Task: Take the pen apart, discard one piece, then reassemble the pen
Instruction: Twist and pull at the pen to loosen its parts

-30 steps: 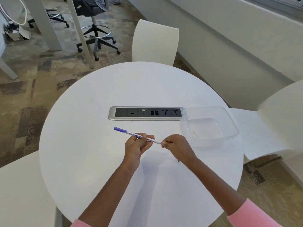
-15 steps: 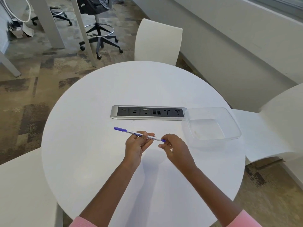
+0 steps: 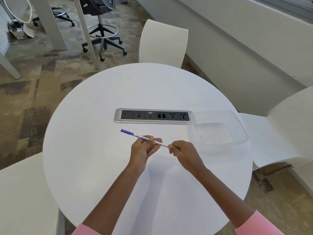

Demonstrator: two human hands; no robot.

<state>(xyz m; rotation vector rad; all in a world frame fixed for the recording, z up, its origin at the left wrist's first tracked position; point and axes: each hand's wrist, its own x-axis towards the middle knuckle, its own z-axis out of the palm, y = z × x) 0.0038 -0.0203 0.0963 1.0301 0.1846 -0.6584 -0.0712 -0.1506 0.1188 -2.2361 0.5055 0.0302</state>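
Observation:
A slim white pen (image 3: pixel 138 136) with a purple cap at its far left tip and blue lettering hangs a little above the round white table (image 3: pixel 94 150). My left hand (image 3: pixel 144 150) grips the middle of the barrel, thumb and fingers wrapped round it. My right hand (image 3: pixel 182 150) pinches the barrel's right end, and its fingers hide that tip. The pen slants from upper left to lower right.
A clear empty plastic tub (image 3: pixel 218 131) stands to the right, beside my right hand. A silver socket strip (image 3: pixel 152 118) is set into the table behind the pen. White chairs stand at the far side (image 3: pixel 163 43), the right (image 3: pixel 288 129) and the near left (image 3: pixel 25 192).
The pen's purple right tip, visible half a second ago, is now covered by my right fingers. The left hand keeps its grip in the same place. The camera has shifted slightly.

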